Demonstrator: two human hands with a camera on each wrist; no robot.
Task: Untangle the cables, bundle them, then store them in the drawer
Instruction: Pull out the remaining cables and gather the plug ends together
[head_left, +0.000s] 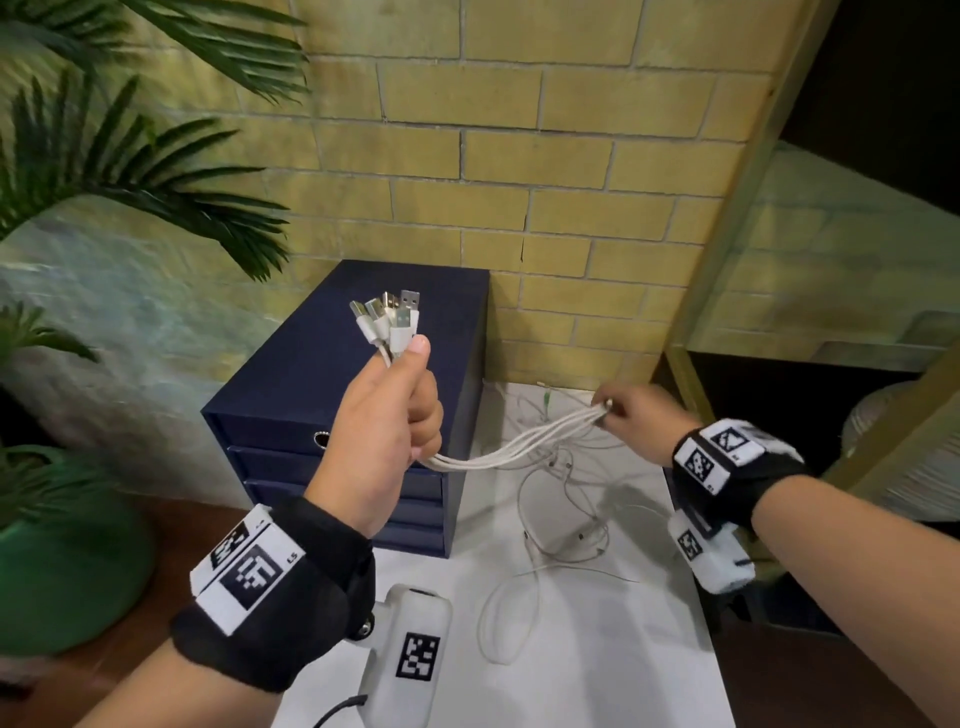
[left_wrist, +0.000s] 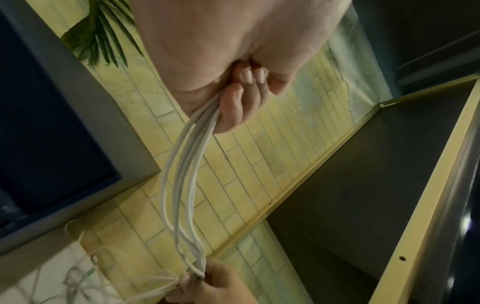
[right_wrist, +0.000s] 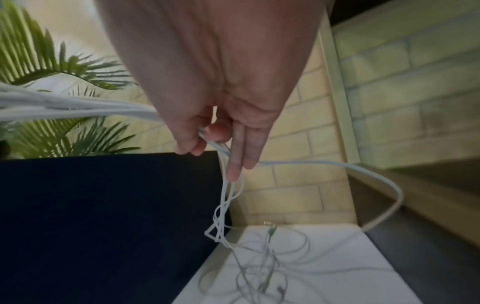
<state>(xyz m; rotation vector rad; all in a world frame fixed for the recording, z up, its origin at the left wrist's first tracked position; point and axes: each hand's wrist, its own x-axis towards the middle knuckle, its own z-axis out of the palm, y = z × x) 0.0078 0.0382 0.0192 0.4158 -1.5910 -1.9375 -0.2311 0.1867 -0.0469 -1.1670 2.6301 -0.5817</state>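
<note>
Several white USB cables (head_left: 514, 451) (left_wrist: 182, 185) (right_wrist: 78, 107) hang in a slack span between my two hands. My left hand (head_left: 400, 410) (left_wrist: 233, 102) grips them in a fist, raised in front of the drawer unit, with the USB plugs (head_left: 389, 317) fanned out above the thumb. My right hand (head_left: 623, 410) (right_wrist: 205, 139) pinches the same strands further along, low over the white tabletop (head_left: 597, 623). Past it the loose cable ends (head_left: 556, 519) (right_wrist: 254, 267) trail down in tangled loops on the table. The dark blue drawer unit (head_left: 332, 415) (right_wrist: 103, 216) has all its drawers closed.
A yellow brick wall (head_left: 519, 182) stands behind the unit. Palm fronds (head_left: 130, 182) and a green pot (head_left: 62, 561) fill the left side. A yellow-framed shelf (head_left: 727, 260) rises at the right. A white tagged device (head_left: 410, 660) lies near the table's front.
</note>
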